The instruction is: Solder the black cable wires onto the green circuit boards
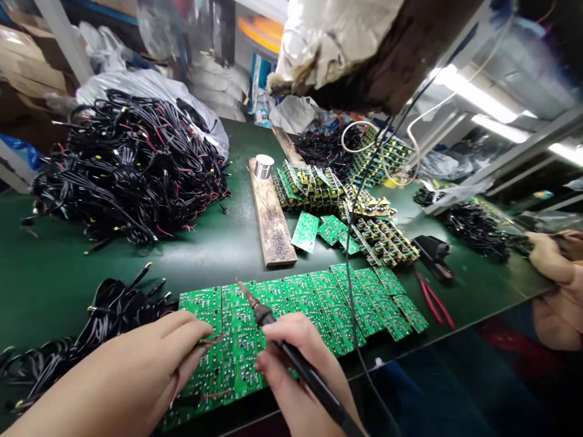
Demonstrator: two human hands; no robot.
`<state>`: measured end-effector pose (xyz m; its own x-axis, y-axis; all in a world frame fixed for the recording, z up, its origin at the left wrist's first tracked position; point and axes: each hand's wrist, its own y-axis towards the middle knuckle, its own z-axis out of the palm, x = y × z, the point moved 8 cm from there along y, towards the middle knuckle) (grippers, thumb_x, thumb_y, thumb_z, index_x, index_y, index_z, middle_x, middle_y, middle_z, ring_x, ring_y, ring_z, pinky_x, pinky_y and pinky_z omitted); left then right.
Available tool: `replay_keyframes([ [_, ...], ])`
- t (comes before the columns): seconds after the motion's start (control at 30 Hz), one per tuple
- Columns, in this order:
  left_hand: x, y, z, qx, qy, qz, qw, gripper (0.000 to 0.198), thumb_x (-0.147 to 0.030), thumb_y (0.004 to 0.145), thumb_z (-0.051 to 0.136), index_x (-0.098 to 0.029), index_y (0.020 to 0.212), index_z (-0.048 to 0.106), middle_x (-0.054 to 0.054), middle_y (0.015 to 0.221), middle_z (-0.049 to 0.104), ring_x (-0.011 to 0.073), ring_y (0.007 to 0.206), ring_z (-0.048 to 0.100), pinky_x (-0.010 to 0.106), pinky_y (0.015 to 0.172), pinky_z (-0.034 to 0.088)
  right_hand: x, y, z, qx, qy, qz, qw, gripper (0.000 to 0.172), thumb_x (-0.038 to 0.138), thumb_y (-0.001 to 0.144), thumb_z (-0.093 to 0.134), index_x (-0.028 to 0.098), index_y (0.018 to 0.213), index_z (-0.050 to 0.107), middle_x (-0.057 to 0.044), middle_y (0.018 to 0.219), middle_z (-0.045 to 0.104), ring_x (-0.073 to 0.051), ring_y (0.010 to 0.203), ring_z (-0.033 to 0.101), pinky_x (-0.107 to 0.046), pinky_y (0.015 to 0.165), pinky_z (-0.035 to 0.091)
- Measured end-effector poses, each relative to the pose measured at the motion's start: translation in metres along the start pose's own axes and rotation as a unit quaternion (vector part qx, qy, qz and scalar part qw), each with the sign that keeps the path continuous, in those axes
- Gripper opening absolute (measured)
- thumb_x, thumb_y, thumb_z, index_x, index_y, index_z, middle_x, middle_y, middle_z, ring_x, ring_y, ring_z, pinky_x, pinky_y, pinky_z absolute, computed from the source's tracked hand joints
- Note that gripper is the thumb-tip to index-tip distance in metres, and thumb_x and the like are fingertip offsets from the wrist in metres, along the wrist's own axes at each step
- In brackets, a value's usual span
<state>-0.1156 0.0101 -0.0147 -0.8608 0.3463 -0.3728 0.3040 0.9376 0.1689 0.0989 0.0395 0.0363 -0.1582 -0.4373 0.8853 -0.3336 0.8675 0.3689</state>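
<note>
My right hand (296,364) is closed round a black soldering iron (273,331), held like a pen. Its tip rests on a green circuit board (239,328) in a row of boards laid solder side up along the near edge of the green table. My left hand (150,364) pinches thin red and black wires (212,341) against that same board, just left of the iron's tip. The iron's black cord (348,267) rises across the boards toward the top of the view.
A big heap of black cables (122,164) lies far left, a smaller bundle (109,309) near my left hand. A scorched wooden plank (271,212) carries a solder spool (263,165). Stacked boards (364,212) and red-handled cutters (435,300) lie right. Another person's hands (558,285) work at far right.
</note>
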Motion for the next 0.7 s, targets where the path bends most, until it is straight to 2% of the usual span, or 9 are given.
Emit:
replay_keyframes([
  [0.1, -0.001, -0.011, 0.002, 0.015, -0.03, -0.025, 0.999, 0.034, -0.028, 0.116, 0.044, -0.029, 0.117, 0.078, 0.003, 0.111, 0.082, 0.0214, 0.094, 0.081, 0.034, 0.082, 0.065, -0.011, 0.005, 0.023, 0.02, 0.024, 0.003, 1.0, 0.064, -0.004, 0.091, 0.073, 0.04, 0.137, 0.068, 0.003, 0.119, 0.07, -0.015, 0.097, 0.077, -0.028, 0.089, 0.068],
  [0.2, 0.0, -0.015, -0.001, 0.024, -0.063, -0.037, 0.997, 0.033, -0.034, 0.118, 0.044, -0.032, 0.116, 0.077, 0.001, 0.109, 0.082, 0.0198, 0.091, 0.08, 0.032, 0.079, 0.063, -0.015, 0.01, 0.039, 0.033, 0.043, 0.004, 0.999, 0.07, -0.006, 0.088, 0.068, 0.04, 0.141, 0.066, 0.001, 0.124, 0.067, -0.017, 0.104, 0.077, -0.033, 0.095, 0.068],
  [0.33, -0.001, -0.015, -0.004, 0.023, -0.08, -0.043, 0.996, 0.033, -0.037, 0.119, 0.044, -0.034, 0.118, 0.077, -0.001, 0.11, 0.083, 0.0185, 0.091, 0.08, 0.029, 0.077, 0.062, -0.014, 0.013, 0.046, 0.013, 0.036, -0.022, 0.999, 0.07, -0.008, 0.088, 0.065, 0.039, 0.139, 0.066, 0.002, 0.117, 0.068, -0.016, 0.098, 0.075, -0.032, 0.094, 0.068],
  [0.5, -0.004, -0.015, -0.009, 0.01, -0.112, -0.043, 0.993, 0.028, -0.036, 0.119, 0.049, -0.033, 0.116, 0.076, 0.0, 0.114, 0.081, 0.0171, 0.094, 0.079, 0.026, 0.08, 0.062, -0.021, 0.008, 0.05, 0.008, 0.048, 0.036, 0.998, 0.067, -0.005, 0.089, 0.065, 0.041, 0.138, 0.064, 0.001, 0.123, 0.066, -0.015, 0.1, 0.079, -0.023, 0.077, 0.069],
  [0.6, -0.006, -0.017, -0.01, 0.015, -0.115, -0.038, 0.993, 0.029, -0.031, 0.119, 0.047, -0.032, 0.117, 0.076, 0.001, 0.12, 0.078, 0.0155, 0.097, 0.078, 0.024, 0.081, 0.062, -0.022, 0.005, 0.051, 0.001, 0.052, 0.059, 0.997, 0.065, -0.003, 0.09, 0.066, 0.041, 0.137, 0.064, 0.002, 0.123, 0.068, -0.014, 0.098, 0.081, -0.021, 0.075, 0.069],
  [0.7, -0.008, -0.017, -0.01, 0.018, -0.107, -0.03, 0.994, 0.033, -0.028, 0.12, 0.044, -0.032, 0.115, 0.076, 0.002, 0.119, 0.077, 0.0147, 0.094, 0.077, 0.023, 0.077, 0.06, -0.02, 0.003, 0.054, 0.001, 0.045, 0.052, 0.998, 0.063, -0.003, 0.09, 0.065, 0.04, 0.136, 0.064, 0.002, 0.12, 0.069, -0.013, 0.095, 0.081, -0.018, 0.073, 0.068],
])
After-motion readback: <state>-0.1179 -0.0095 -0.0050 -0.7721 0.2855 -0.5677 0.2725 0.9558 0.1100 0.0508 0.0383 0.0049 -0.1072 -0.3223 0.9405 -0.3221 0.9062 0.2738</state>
